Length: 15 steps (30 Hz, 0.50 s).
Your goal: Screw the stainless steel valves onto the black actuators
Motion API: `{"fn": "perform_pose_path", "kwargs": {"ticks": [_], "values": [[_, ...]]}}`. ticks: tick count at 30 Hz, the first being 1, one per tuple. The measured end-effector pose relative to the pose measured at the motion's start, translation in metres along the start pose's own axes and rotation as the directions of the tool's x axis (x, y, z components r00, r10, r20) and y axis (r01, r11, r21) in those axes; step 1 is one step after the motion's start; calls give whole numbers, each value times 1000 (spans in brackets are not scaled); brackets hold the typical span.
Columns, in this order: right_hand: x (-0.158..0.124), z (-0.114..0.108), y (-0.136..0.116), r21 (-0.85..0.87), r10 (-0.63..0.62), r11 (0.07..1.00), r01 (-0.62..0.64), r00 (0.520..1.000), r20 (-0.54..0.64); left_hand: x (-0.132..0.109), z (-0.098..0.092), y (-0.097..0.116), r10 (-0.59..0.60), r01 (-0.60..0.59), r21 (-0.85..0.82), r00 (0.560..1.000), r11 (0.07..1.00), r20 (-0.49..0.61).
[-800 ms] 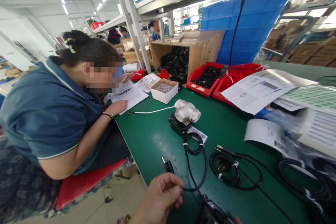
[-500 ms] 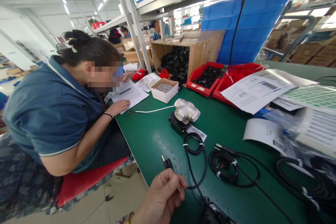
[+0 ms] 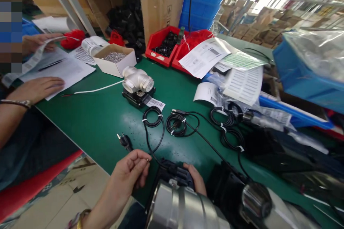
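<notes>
Two hands now at the black motor unit [image 3: 174,173], view tilted down since a moment ago.
Left hand [image 3: 129,171] pinching the black cord [image 3: 154,139] just beside the unit; right hand [image 3: 197,180] newly visible behind it, mostly hidden, grip impossible to tell. Plug [image 3: 125,141] lying above the pinch.

Bright, even overhead light; blown-out glare top right, wide-angle stretching toward edges.
</notes>
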State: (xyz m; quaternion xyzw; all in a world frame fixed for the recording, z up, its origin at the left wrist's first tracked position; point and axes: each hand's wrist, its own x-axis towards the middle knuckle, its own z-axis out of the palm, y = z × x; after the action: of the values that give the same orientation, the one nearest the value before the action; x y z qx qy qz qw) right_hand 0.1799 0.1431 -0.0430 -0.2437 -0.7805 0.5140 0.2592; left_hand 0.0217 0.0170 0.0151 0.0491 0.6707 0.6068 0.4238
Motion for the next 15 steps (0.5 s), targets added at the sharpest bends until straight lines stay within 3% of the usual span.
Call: {"fn": "perform_pose_path", "kwargs": {"ticks": [3,5,9,15], "values": [[3,-2,0,10,108,994,-109,992,58,8,3,1,90,-90,40,996,995,-6],[1,-3,0,5,135,991,-135,989,63,15,5,-3,75,-75,-4,997,997,-13],[-8,-7,-5,-66,61,996,-56,995,77,26,14,-12,-2,17,-215,997,976,71],[-12,-13,-12,-220,-44,972,82,984,170,31,24,-13,139,-106,-337,987,935,76]]}}
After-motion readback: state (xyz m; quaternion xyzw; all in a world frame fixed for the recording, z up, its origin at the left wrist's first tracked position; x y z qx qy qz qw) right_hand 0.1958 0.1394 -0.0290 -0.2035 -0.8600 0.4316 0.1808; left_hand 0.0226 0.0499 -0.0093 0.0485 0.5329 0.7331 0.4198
